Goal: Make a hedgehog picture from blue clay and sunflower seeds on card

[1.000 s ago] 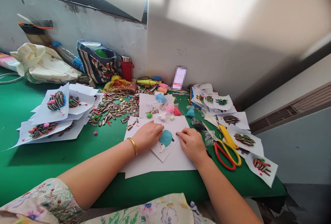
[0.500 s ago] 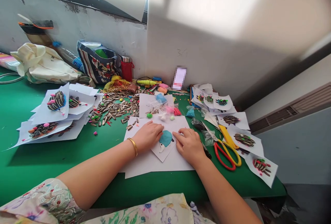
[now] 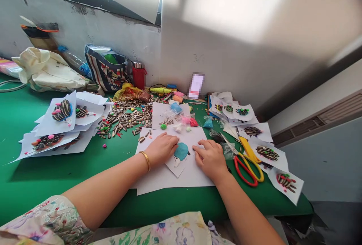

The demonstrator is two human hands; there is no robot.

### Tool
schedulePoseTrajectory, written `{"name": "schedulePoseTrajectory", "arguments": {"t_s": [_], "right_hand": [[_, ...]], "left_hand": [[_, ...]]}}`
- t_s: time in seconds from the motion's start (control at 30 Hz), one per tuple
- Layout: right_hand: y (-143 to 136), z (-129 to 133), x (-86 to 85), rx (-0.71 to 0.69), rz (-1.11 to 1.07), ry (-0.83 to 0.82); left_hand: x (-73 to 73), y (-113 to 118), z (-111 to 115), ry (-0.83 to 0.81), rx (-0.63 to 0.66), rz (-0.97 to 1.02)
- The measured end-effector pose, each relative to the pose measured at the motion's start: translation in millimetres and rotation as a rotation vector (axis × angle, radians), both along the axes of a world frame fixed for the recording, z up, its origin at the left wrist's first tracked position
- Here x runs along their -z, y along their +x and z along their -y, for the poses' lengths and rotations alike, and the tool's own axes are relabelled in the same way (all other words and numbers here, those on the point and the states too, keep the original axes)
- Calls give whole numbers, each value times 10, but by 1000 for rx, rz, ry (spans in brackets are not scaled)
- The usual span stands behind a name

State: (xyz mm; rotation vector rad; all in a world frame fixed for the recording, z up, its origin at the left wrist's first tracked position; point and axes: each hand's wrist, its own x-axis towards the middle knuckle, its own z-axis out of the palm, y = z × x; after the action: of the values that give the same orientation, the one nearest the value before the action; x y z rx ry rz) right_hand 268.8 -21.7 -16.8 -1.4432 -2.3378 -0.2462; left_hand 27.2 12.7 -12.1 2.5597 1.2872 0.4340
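Note:
A small white paper card bears a flat blue clay shape with a white pointed snout and small dark spots. It lies on larger white sheets. My left hand rests on the card with its fingers laid flat, their tips at the left edge of the blue clay. To the right of the clay, my right hand lies over the white sheet, fingers loosely bent and apart, nothing visible in them. Lumps of white clay and green clay sit just beyond my hands.
Loose sunflower seeds spread at the back left. Finished seed-covered cards stack at left and line the right side. Red-and-yellow scissors lie right of my hand. A red flask and a striped bag stand by the wall.
My right hand has shifted slightly right, away from the blue clay. My left hand and the card stay where they were.

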Motion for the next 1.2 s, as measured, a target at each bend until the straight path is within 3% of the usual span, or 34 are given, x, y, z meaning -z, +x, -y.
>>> {"name": "schedulePoseTrajectory", "arguments": {"t_s": [0.17,0.43,0.7,0.93,1.07,1.2], "right_hand": [[12,16,4,-74,9,-29],[77,-18,51,24,-88,26],[86,26,60,51,-143,45],[91,136,81,-27,-106,13],[108,150,82,39,-91,23],[100,153,70,-54,-99,-23]], "left_hand": [[13,-1,-7,6,8,4],[6,7,18,39,-1,-21],[-61,29,42,145,-42,-150],[-70,32,51,145,-42,-167],[-74,30,48,141,-48,-175],[-72,29,44,145,-48,-171]]}}
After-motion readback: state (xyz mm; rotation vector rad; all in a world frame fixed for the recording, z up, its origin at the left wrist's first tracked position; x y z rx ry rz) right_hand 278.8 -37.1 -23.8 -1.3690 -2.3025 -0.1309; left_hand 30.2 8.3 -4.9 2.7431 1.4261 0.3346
